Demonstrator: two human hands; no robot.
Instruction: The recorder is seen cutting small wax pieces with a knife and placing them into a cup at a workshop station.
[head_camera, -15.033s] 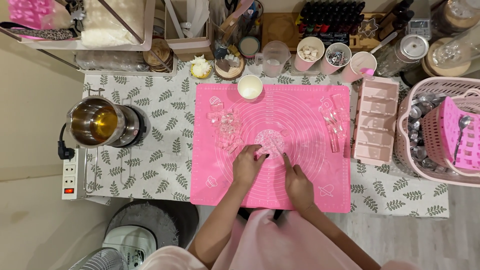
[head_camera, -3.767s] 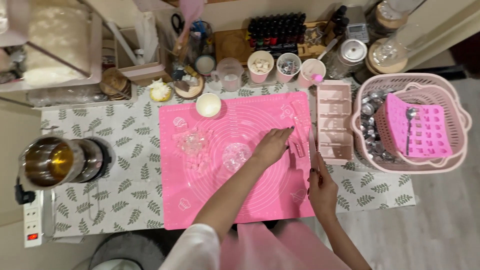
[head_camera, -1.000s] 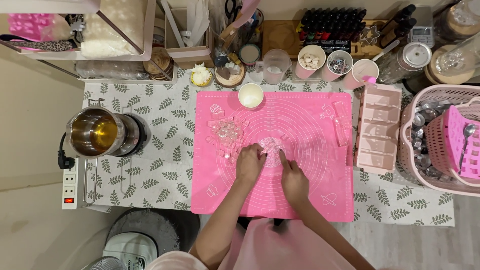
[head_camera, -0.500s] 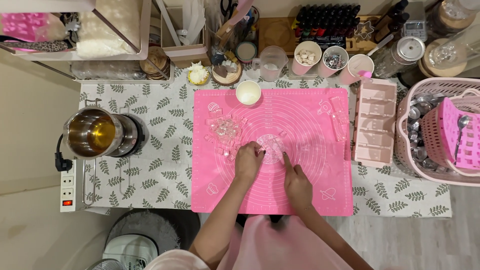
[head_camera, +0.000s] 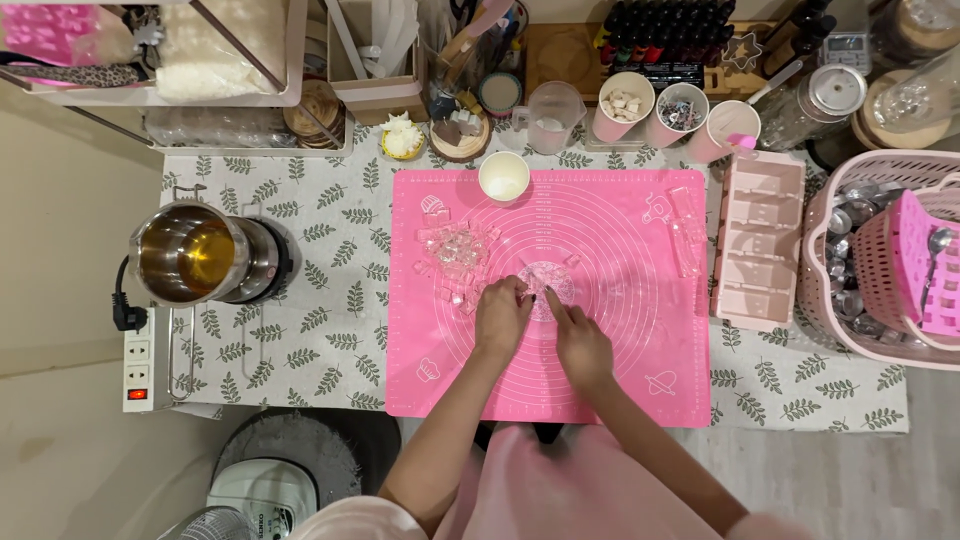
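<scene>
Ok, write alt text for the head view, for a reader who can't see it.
Seen from above, a person's left hand and right hand meet over a small pile of clear pieces at the middle of a pink mat. A bigger heap of clear cubes and a white cup sit on the mat; a steel pot of amber liquid stands to the left.

Even, soft indoor light fills the frame — bright, with only faint shadows. Glare glints off the steel pot (head_camera: 190, 252) at left. Focus is sharp centrally — edges bend slightly and soften.
</scene>
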